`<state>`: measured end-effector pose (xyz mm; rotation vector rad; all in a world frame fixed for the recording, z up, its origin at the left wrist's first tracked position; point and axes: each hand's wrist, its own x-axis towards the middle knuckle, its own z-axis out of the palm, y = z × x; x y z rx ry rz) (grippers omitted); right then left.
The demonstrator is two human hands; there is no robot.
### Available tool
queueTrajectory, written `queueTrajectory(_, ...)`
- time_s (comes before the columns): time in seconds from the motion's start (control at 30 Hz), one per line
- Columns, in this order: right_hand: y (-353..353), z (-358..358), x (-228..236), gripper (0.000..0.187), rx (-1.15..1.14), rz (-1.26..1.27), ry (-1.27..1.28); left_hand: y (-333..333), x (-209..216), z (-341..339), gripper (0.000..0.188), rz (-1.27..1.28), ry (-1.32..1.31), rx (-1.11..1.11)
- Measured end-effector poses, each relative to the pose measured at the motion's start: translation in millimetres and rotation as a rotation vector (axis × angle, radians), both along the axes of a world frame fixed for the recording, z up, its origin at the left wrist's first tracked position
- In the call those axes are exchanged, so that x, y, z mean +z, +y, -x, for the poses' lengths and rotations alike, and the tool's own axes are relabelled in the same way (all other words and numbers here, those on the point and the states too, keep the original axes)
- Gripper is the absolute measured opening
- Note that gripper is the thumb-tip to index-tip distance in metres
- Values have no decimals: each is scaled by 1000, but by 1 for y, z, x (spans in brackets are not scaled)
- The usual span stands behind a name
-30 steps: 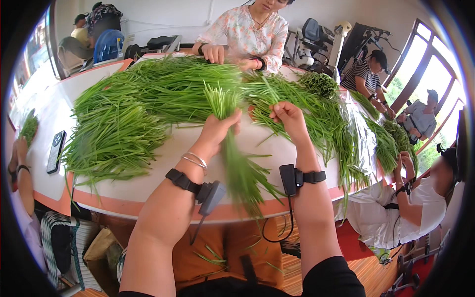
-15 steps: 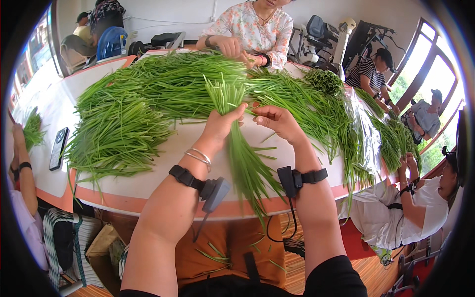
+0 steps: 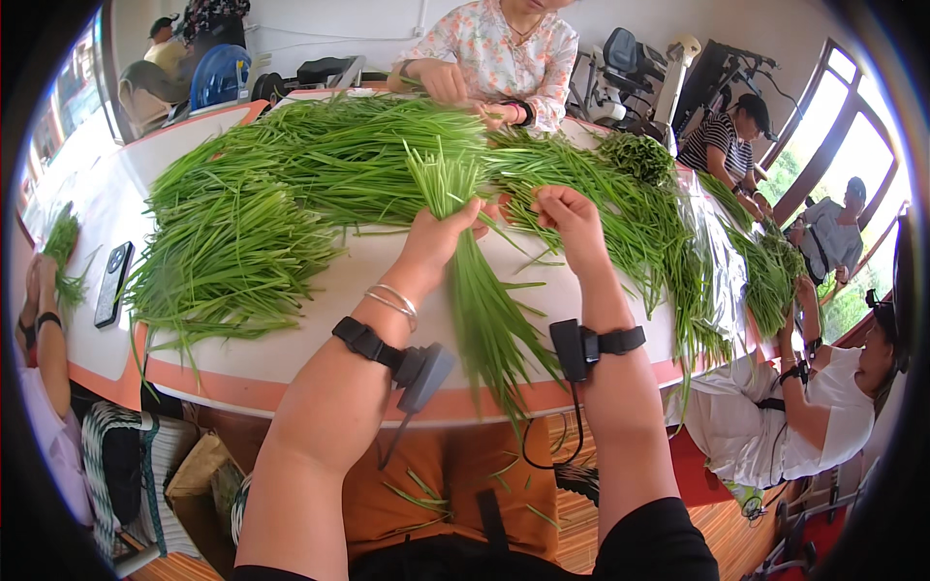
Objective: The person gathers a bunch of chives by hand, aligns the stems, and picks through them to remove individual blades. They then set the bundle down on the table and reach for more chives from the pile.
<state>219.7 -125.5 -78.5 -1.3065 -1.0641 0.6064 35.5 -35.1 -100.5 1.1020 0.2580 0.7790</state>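
My left hand (image 3: 441,235) is wrapped round a bunch of garlic chives (image 3: 484,315) above the table's near part. The pale cut ends point up and away, and the long green leaves hang toward me past the table edge. To the right of the bunch, apart from it, my right hand (image 3: 572,221) is closed in a pinch; whatever thin piece may be between its fingertips is too small to make out. Loose garlic chives (image 3: 242,232) lie in a thick heap at the left, and another heap (image 3: 601,208) spreads behind and right of my right hand.
Across the white table (image 3: 320,360) with its orange rim, a person in a flowered shirt (image 3: 513,58) handles chives. A phone (image 3: 114,284) lies at the left. Clear plastic film (image 3: 715,261) lies at the right. Other people sit along both sides.
My right hand has drawn right and slightly up, away from the bunch, its fingers curling closer together. The left hand keeps its hold on the chives, nearly still.
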Motion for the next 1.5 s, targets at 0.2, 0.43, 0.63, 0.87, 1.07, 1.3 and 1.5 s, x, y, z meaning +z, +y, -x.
queueTrajectory(0.2, -24, -13, 13, 17, 996, -246, 270, 6, -9, -2, 22, 90, 25, 93)
queueTrajectory(0.43, -27, -10, 19, 14, 598, -202, 282, 6, -8, 2, 19, 143, 58, 135)
queueTrajectory(0.63, -9, -38, -15, 34, -324, 259, -684, 7, -9, -1, 20, 209, 112, 91)
queueTrajectory(0.87, -4, -18, -4, 30, -439, 508, -852, 6, -7, 3, 21, 118, 154, 55)
queueTrajectory(1.07, -8, -27, -2, 18, -697, -150, -957, 2, -5, 1, 21, 146, 131, 49)
queueTrajectory(1.3, -9, -29, -5, 28, -639, 21, -659, 1, -6, 0, 19, 187, 111, 67)
queueTrajectory(1.5, -9, -10, -2, 29, -433, 532, -853, 6, -9, 3, 17, 143, 153, 55)
